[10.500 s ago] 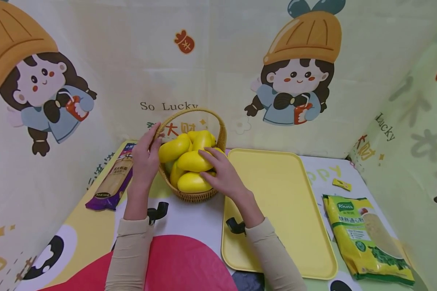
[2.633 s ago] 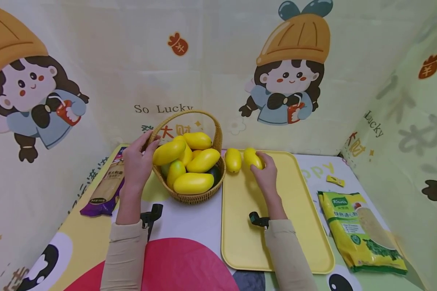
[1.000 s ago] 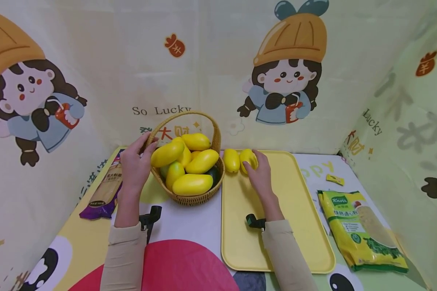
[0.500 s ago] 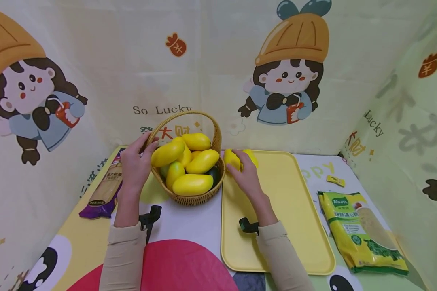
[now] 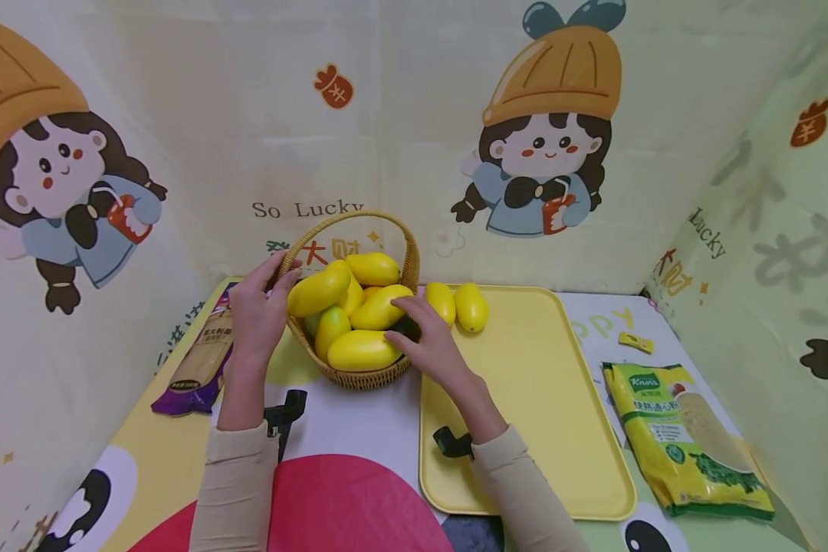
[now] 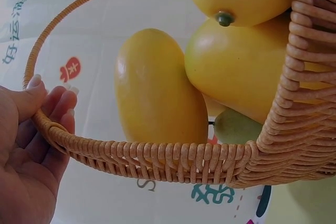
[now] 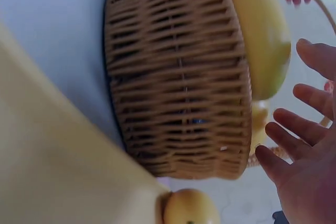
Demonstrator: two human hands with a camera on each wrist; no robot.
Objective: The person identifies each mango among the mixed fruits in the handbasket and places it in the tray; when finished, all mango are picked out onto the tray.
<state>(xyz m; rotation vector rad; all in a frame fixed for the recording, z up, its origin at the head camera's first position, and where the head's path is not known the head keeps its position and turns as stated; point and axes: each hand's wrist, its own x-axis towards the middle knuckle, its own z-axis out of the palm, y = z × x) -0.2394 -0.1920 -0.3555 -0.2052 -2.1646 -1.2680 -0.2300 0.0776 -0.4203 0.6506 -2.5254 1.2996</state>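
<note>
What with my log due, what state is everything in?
Basket, upright, heaped with yellow fruit
Handle, raised, held in left grip
Right grip, spread, at basket's fruit
Tray, flat, bearing two fruits
Purple packet, flat, partly hidden
Green-yellow bag, flat, seemingly sealed
Small packet, flat

Upright wicker basket (image 5: pixel 364 379), yellow mangoes (image 5: pixel 360 351) inside

Cream cartoon-printed backdrop sheet (image 5: pixel 414 138): you get soft, even light; outer figures stretch towards your head view's edges;
Glossy yellow oval fruits (image 6: pixel 152 85): you see pale highlights; crisp outlines in your left wrist view;
Brown woven wicker basket (image 7: pixel 178 77): smeared in your right wrist view; bluish shade along its base;
Pale yellow rectangular tray (image 7: pixel 47 161): out of focus there
</note>
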